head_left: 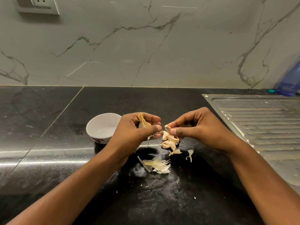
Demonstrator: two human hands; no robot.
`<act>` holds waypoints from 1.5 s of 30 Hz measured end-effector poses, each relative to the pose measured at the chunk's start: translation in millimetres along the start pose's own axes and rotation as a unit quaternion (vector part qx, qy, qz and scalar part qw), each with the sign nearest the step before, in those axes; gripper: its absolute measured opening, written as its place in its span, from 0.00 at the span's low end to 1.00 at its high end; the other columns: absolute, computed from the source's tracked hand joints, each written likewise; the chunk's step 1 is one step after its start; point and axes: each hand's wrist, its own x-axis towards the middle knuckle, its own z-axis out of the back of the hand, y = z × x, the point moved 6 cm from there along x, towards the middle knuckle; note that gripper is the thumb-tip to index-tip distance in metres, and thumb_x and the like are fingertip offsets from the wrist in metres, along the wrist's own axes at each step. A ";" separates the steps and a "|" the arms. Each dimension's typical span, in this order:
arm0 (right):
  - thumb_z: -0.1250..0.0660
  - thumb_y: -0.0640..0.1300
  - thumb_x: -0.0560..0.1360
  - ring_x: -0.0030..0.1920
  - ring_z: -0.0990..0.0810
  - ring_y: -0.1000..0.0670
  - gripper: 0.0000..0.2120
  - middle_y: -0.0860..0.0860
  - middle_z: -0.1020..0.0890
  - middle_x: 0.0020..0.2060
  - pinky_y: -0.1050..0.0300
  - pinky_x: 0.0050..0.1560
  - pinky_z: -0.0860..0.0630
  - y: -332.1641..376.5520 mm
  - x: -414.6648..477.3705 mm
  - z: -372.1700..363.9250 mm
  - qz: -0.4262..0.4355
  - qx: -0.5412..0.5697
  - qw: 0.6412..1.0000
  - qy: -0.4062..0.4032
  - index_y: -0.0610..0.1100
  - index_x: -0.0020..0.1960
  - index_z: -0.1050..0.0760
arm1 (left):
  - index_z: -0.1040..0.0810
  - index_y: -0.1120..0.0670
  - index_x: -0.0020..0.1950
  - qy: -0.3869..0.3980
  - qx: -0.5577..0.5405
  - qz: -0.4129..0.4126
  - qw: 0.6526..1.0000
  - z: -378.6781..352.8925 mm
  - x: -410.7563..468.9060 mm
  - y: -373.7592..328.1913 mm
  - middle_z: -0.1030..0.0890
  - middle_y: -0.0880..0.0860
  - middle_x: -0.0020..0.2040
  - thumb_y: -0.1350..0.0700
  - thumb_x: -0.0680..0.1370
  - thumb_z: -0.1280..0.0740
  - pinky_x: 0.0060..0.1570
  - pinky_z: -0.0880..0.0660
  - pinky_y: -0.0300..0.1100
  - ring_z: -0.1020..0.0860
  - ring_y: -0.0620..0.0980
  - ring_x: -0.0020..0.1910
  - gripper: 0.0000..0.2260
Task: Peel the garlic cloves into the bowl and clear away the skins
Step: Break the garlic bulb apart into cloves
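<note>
Gripped in curled left hand [138, 133]: garlic bulb remnant [142, 122], stem end up. Pinched between thumb and fingers of right hand [194, 127]: single clove [167, 127]. Beneath both hands on black table [48, 127]: loose cloves [169, 142]. Nearer the body: heap of skins [156, 164]. Just left of left hand: white bowl [101, 127].

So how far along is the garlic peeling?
Early on. Done: some skins already lie on the counter. In hand: the right hand pinches a clove; the left hand holds a garlic piece. Left: the bowl looks empty, more cloves wait below the hands, and skins need clearing.
</note>
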 end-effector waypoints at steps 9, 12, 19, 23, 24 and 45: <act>0.20 0.38 0.72 0.44 0.11 0.46 0.08 0.46 0.10 0.42 0.57 0.48 0.14 0.1 0.4 1.4 -0.019 -0.044 0.999 -0.005 0.41 0.52 0.12 | 0.15 0.57 0.58 -0.013 -0.003 0.025 1.000 1.6 6.5 7.3 0.13 0.55 0.55 0.66 0.77 0.35 0.65 0.21 0.61 0.15 0.59 0.59 0.13; 0.20 0.39 0.72 0.43 0.11 0.47 0.09 0.46 0.10 0.42 0.60 0.46 0.16 1.5 -0.9 0.3 -0.024 -0.048 0.999 0.001 0.41 0.52 0.12 | 0.17 0.52 0.61 -0.019 0.030 0.012 0.999 2.1 5.6 6.3 0.14 0.52 0.58 0.68 0.80 0.35 0.65 0.20 0.55 0.15 0.53 0.60 0.15; 0.20 0.41 0.74 0.44 0.12 0.43 0.10 0.44 0.11 0.44 0.57 0.48 0.17 0.8 -8.6 -29.9 -0.053 -0.045 0.989 0.130 0.41 0.55 0.12 | 0.19 0.49 0.60 -0.049 0.052 -0.037 0.997 7.4 1.8 -1.7 0.15 0.50 0.56 0.61 0.79 0.26 0.57 0.17 0.45 0.15 0.47 0.56 0.12; 0.22 0.38 0.76 0.47 0.11 0.44 0.11 0.43 0.11 0.47 0.57 0.50 0.16 8.2 -12.0 -35.9 -0.039 -0.023 0.984 0.170 0.39 0.58 0.14 | 0.17 0.52 0.59 -0.048 0.048 -0.052 0.996 7.7 1.5 -2.8 0.14 0.51 0.56 0.58 0.77 0.24 0.60 0.17 0.50 0.15 0.52 0.58 0.11; 0.22 0.37 0.75 0.46 0.11 0.43 0.11 0.42 0.11 0.46 0.56 0.50 0.16 10.6 -11.8 -32.7 -0.030 -0.021 0.986 0.164 0.38 0.58 0.14 | 0.16 0.51 0.59 -0.046 0.048 -0.055 0.996 7.3 1.2 -3.1 0.14 0.50 0.56 0.58 0.77 0.23 0.60 0.17 0.50 0.15 0.52 0.58 0.11; 0.22 0.35 0.75 0.45 0.11 0.47 0.10 0.41 0.11 0.45 0.56 0.48 0.15 -0.4 -24.6 -13.9 -0.151 -0.082 0.954 0.245 0.38 0.55 0.13 | 0.17 0.57 0.62 -0.010 -0.013 -0.066 0.998 0.3 -1.6 -6.9 0.12 0.55 0.52 0.60 0.74 0.22 0.46 0.16 0.41 0.13 0.52 0.51 0.17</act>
